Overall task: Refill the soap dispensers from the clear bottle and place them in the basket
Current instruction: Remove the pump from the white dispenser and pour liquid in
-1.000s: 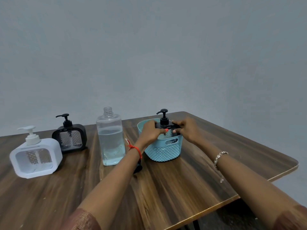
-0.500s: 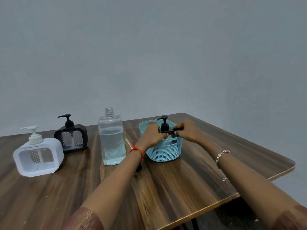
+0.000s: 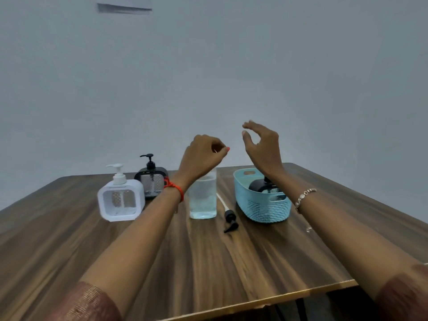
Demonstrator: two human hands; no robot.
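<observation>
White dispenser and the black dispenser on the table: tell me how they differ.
The white dispenser has a white body and pump; the black dispenser has black ones. The white dispenser stands nearer the camera, the black dispenser behind it. Both stand upright on the table, pumps fitted, outside the basket.

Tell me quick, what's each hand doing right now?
Left hand: closed, fingers curled, holding nothing.
Right hand: open, holding nothing.
</observation>
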